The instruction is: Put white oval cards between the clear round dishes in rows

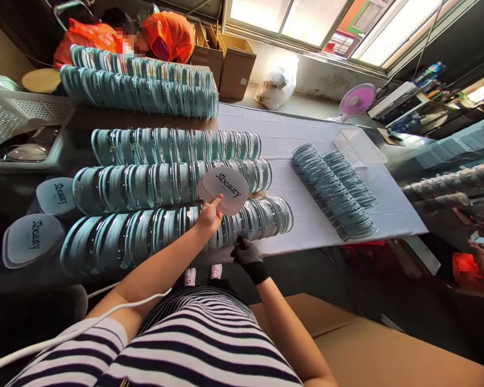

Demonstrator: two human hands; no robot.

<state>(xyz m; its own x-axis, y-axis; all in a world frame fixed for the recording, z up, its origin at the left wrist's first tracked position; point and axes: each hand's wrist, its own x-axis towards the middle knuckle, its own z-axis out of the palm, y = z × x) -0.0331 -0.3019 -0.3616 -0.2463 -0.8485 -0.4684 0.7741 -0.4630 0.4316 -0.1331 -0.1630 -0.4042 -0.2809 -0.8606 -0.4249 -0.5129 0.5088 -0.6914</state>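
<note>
Pale plastic lid [222,190] at mid-frame, pinched at its lower edge by the left hand [210,216], looks light, stiff and slick, best held by the rim, while the gloved right hand [248,252] curls empty just below the teal row [173,228].

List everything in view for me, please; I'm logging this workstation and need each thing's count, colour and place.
rows of round cases: five long rows on edge, teal, table left and centre
flat rows of cases: two, teal, on the white cloth
printed lids: two, pale with dark lettering, far left
lid in hand: one, pale, lettered, above the rows
baskets: two, white, one far left, one by the fan
fan: one, pink, far table end
cardboard boxes: several, brown, by the window
co-workers: orange clothing, behind the far rows
left hand: bare, grip on the lid
right hand: black glove, at the table edge
</note>
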